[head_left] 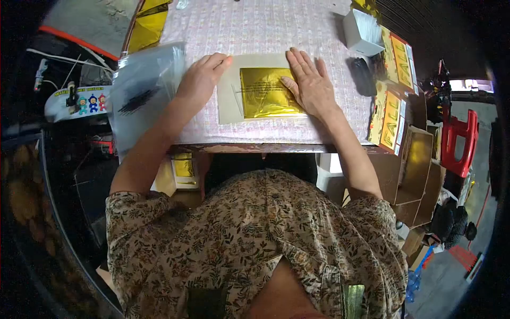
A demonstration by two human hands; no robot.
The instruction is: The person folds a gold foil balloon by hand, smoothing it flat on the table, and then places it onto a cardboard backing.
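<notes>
A flat beige sheet (228,103) lies on the cloth-covered table in front of me, with a shiny gold packet (265,98) on top of it. The packet carries small dark print across its middle. A thin pale strip (237,98) shows along the packet's left side. My left hand (204,77) is at the sheet's upper left corner, its fingers bent and close together on the edge. My right hand (313,85) lies flat with spread fingers over the right side of the sheet, the thumb resting on the gold packet.
Clear plastic bags (141,85) are stacked at the table's left edge. A white box (364,32) of upright cards and a dark object (363,76) stand to the right, beside yellow "FALL" packages (392,119). Cardboard boxes (417,175) and a red stool (461,141) are farther right.
</notes>
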